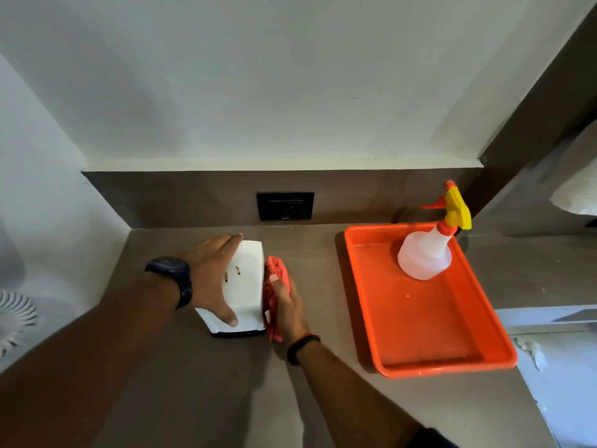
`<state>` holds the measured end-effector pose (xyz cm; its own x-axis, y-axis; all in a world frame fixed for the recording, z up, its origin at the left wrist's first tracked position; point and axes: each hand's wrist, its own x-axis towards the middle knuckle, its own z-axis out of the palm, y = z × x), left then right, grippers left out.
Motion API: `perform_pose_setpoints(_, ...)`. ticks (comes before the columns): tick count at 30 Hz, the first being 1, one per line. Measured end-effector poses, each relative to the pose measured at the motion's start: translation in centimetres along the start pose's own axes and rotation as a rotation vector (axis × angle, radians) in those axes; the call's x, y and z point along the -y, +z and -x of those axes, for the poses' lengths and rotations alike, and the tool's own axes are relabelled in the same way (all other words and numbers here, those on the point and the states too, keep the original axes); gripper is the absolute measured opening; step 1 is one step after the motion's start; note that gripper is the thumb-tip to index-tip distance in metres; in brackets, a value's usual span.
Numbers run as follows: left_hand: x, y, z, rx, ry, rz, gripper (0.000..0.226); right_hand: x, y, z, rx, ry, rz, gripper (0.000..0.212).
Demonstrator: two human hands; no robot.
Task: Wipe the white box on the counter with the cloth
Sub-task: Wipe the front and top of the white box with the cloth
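Observation:
The white box [245, 286] lies on the brown counter [206, 383], left of centre, with a dark strip along its near end. My left hand [211, 273], a dark watch on its wrist, lies flat over the box's left side and top, thumb near its front corner. My right hand [289, 307] presses a bunched red cloth [274, 279] against the box's right side. The cloth hides most of that side.
An orange tray [429, 337] sits to the right, holding a translucent spray bottle [426, 253] with a yellow and orange trigger. A black wall socket [285, 205] is set in the backsplash. A white fan [14, 315] stands at the far left. The counter's right edge is beside the tray.

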<state>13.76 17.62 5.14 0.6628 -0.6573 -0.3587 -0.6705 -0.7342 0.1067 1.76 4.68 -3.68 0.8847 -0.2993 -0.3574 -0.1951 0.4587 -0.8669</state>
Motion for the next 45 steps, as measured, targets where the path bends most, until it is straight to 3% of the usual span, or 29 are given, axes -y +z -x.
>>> perform_pose_setpoints(6,0.5,1.4,-0.6,-0.144,0.032,0.020,0.146,0.6,3.0,0.1,-0.230,-0.147,-0.008,0.035)
perform_pose_setpoints(9,0.7,1.5,-0.7,-0.125,0.027,0.014,0.149,2.1,3.1,-1.4,-0.220,-0.163,0.082,0.029)
perform_pose_setpoints(12,0.6,1.4,-0.7,-0.119,0.022,0.010,0.149,1.8,2.9,-1.7,-0.220,-0.121,0.100,0.040)
perform_pose_setpoints(19,0.2,1.0,-0.4,-0.111,0.038,0.036,0.144,-0.2,3.3,2.0,-0.255,-0.131,-0.028,0.039)
perform_pose_setpoints(24,0.1,0.5,-0.1,-0.063,0.017,0.047,0.144,2.7,3.6,-1.0,-0.272,-0.178,0.095,0.040)
perform_pose_setpoints(29,-0.3,0.4,-0.1,-0.060,-0.002,0.021,0.148,2.4,3.4,-1.8,-0.272,-0.082,0.061,0.037)
perform_pose_setpoints(35,-0.3,0.5,-0.2,-0.083,0.002,0.018,0.143,0.3,3.7,2.1,-0.328,-0.092,0.009,0.019)
perform_pose_setpoints(40,-0.4,0.3,-0.1,-0.097,-0.003,0.062,0.130,3.6,3.8,-1.0,-0.282,-0.196,0.103,0.034)
perform_pose_setpoints(45,-0.6,0.0,0.0,-0.065,-0.006,0.030,0.141,2.9,3.4,-2.4,-0.290,-0.039,0.088,0.037)
